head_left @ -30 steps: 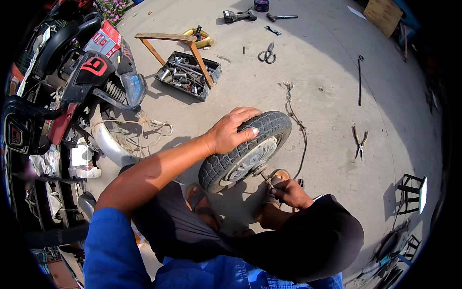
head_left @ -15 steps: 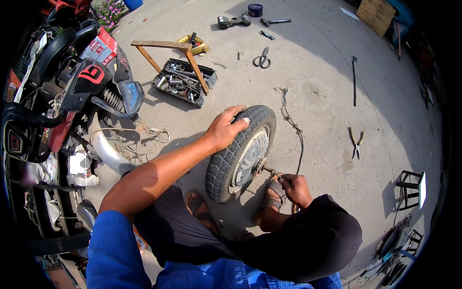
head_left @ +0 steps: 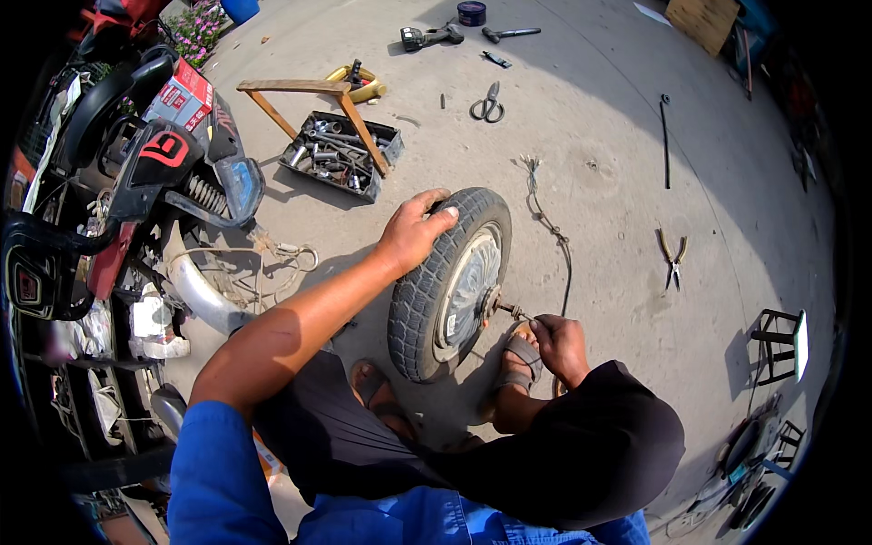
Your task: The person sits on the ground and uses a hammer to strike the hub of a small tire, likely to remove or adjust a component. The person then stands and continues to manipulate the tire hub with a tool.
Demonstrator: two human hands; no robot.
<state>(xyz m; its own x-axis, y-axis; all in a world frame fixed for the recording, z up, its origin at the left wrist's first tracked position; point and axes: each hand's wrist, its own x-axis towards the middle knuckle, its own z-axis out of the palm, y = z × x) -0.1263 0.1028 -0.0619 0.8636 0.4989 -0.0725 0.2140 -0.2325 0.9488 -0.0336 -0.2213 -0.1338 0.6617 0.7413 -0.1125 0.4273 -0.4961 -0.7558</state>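
A wheel with a black treaded tyre (head_left: 420,304) and a grey metal hub (head_left: 468,286) stands on the ground between my feet, leaning a little. My left hand (head_left: 415,232) is wrapped over the top of the tyre, thumb on the side near the hub. From the hub's right side juts a threaded axle (head_left: 510,311) with a nut or washers on it. Just beyond the axle's end, my right hand (head_left: 561,347) has its fingers pinched together; what they hold is hidden. A dark cable (head_left: 569,272) with loose connectors at its far end runs down behind the right hand.
A tool tray (head_left: 341,159) with a wooden handle holds sockets and wrenches. Scissors (head_left: 488,104), pliers (head_left: 673,259), a hammer (head_left: 510,34), a power tool (head_left: 431,36) and a long bar (head_left: 665,141) lie on the concrete. Scooter parts (head_left: 163,150) crowd the left; a stool (head_left: 777,347) stands right.
The view has shifted slightly. The wheel's top has tipped a little to the left under my left hand. My right hand stays by the axle's end, fingers still pinched.
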